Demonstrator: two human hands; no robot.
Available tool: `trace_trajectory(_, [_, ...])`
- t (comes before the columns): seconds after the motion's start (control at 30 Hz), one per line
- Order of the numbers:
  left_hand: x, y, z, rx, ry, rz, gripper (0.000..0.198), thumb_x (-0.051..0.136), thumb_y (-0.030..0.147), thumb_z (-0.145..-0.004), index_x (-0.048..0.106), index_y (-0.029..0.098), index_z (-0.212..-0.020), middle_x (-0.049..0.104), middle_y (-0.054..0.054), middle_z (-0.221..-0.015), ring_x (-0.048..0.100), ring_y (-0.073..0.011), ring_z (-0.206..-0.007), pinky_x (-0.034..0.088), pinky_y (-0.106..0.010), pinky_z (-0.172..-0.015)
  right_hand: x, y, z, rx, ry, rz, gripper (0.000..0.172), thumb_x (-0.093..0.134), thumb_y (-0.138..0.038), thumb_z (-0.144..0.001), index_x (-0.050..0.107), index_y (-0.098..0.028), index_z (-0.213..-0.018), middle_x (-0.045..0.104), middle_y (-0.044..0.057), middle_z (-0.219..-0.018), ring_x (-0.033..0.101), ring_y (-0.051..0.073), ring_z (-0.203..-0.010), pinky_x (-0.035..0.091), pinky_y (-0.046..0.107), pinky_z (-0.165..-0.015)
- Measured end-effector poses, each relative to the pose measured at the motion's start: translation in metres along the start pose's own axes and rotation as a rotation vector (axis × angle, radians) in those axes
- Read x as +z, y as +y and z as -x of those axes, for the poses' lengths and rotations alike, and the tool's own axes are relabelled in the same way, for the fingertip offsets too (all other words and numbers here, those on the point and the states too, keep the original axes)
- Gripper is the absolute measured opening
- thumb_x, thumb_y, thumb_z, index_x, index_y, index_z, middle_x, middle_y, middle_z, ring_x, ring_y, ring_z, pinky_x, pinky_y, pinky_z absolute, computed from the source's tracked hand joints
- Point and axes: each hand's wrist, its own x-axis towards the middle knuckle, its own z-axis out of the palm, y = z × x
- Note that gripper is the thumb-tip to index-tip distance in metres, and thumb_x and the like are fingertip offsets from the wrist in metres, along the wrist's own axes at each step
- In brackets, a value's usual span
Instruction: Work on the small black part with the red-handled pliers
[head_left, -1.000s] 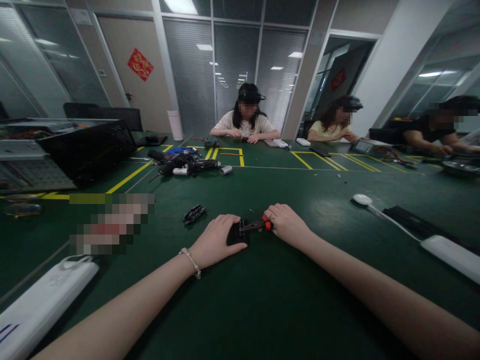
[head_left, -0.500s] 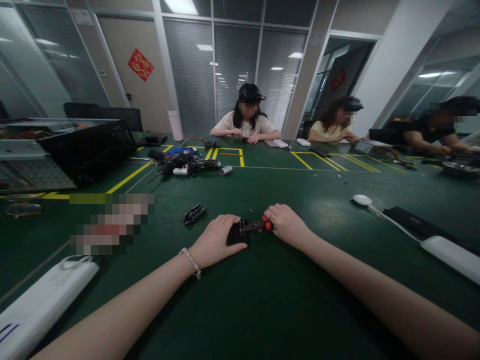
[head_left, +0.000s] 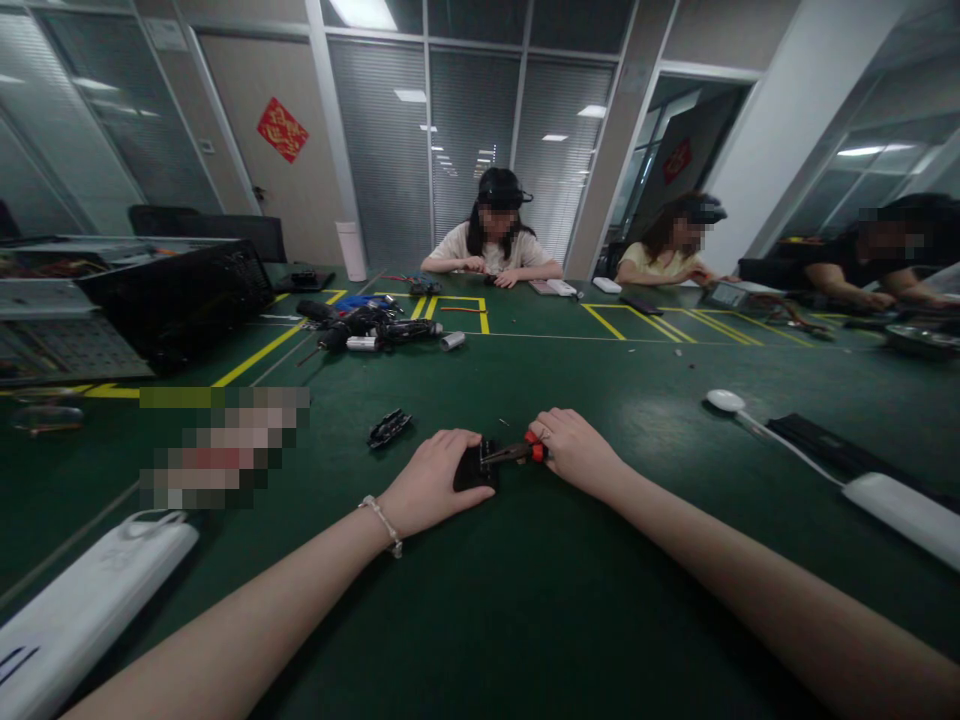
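Small black part [head_left: 472,468]; flat on green table [head_left: 525,600]; red-handled pliers [head_left: 517,452] on it

Held left arm [head_left: 247,620] and right arm [head_left: 750,580] bare and stretched forward, forearms converging toward the middle. Laid left hand [head_left: 431,480] palm down, fingers curled forward and close together, thumb stretched out to the right along the near side, wrist straight. Set right hand [head_left: 574,450] knuckles up, fingers folded tight into a closed grip, thumb tucked under, wrist a little raised. Placed hands near each other, fingertips facing, not touching. Had elbows out of view.
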Motion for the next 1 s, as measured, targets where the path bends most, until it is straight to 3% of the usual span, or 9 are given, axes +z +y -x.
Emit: trace_trajectory(1.0, [-0.0018, 0.0011, 0.0005, -0.011, -0.012, 0.012, 0.054, 0.058, 0.047, -0.07, 0.042, 0.021, -0.114, 0.049, -0.006, -0.112, 0.045, -0.0244, -0.104, 0.036, -0.039, -0.088, 0.0019, 0.0012, 0.001, 0.008, 0.009, -0.022, 0.022, 0.054, -0.013, -0.064, 0.052, -0.014, -0.086, 0.053, 0.006, -0.083, 0.045, 0.018, -0.076, 0.033, 0.029, -0.069])
